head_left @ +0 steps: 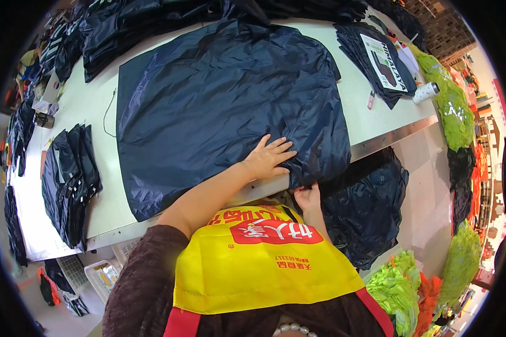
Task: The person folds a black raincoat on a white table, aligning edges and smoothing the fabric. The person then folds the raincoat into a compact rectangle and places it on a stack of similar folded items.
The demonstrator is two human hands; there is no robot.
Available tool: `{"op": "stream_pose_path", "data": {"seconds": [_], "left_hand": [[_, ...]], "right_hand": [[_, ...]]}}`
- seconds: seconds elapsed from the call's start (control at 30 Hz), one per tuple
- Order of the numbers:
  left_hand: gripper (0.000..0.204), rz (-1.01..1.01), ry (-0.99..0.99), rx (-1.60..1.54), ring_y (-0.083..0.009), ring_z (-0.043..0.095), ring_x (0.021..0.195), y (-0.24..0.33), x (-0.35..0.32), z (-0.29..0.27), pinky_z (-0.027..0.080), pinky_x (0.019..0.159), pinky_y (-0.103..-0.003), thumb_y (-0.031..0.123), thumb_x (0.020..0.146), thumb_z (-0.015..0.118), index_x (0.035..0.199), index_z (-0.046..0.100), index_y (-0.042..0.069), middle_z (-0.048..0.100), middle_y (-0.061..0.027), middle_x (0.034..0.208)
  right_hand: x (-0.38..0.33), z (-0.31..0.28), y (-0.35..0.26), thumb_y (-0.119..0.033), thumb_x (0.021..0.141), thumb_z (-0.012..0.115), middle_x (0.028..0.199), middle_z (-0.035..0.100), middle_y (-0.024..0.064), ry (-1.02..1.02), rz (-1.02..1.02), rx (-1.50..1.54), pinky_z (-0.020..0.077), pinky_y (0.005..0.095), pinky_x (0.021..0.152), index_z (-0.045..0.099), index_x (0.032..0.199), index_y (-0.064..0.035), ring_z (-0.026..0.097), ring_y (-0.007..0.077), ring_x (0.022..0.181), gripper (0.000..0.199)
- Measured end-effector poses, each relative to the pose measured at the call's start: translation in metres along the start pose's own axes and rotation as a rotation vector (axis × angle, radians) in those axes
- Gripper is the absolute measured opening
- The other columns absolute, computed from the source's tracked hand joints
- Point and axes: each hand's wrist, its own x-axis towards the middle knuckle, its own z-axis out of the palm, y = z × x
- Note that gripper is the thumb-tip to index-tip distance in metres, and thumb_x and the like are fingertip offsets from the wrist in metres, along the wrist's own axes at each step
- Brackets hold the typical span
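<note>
The dark navy garment (225,95) lies spread across the white cutting table (95,106), its near edge spilling over the table's front rim. It looks thin and shiny, a crinkled nylon-type cloth, so I judge it light, limp and slippery: it will slide and fold, not hold a shape. The best hold seems to be that near hem, where it hangs free.

The left hand (269,157) lies flat on the garment close to that near edge, fingers spread, pressing the cloth down. The right hand (308,197) sits just below the garment's overhang, fingers curled and pinching the hanging edge, as far as the view shows.

Right of the garment, beyond the table's front rim, more dark navy cloth (371,208) hangs toward the floor. Left of the garment lies a small stack of folded navy pieces (70,180); behind it, more dark piles (129,28). Far right of it, heaps of bright green fabric (452,106) run along the floor.
</note>
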Motion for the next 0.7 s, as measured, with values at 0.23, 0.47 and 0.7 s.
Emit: {"op": "stream_pose_path", "data": {"seconds": [0.23,0.47,0.7], "left_hand": [[0.059,-0.041,-0.043,-0.196,-0.0277,0.023,0.138,-0.003,0.004,-0.005,0.009,0.110,-0.054,0.045,0.081,0.060,0.131,0.047,0.016,0.037,-0.0126,0.143],[0.058,0.042,-0.028,-0.068,-0.0275,0.023,0.138,-0.010,-0.007,-0.001,0.011,0.109,-0.055,0.047,0.079,0.061,0.129,0.052,0.018,0.035,-0.0125,0.145],[0.062,-0.042,-0.256,0.095,-0.0236,0.024,0.138,0.002,-0.009,-0.017,0.013,0.111,-0.047,0.051,0.079,0.057,0.132,0.049,0.019,0.036,-0.0114,0.144]], "right_hand": [[-0.029,0.052,0.070,-0.032,0.088,0.055,0.107,0.064,0.0051,0.173,-0.011,-0.129,0.0491,0.0339,0.086,0.058,0.114,-0.0085,0.060,0.0202,0.097,0.035],[-0.076,0.062,-0.012,-0.014,0.090,0.049,0.123,0.055,0.0143,-0.020,-0.745,-0.111,0.0410,0.0452,0.098,0.054,0.117,-0.0013,0.053,0.0271,0.112,0.030],[-0.115,0.189,0.097,0.001,0.078,0.066,0.090,0.058,0.0088,-0.725,-1.921,-1.993,0.0480,0.0339,0.067,0.048,0.104,-0.0059,0.056,0.0224,0.068,0.032]]}}
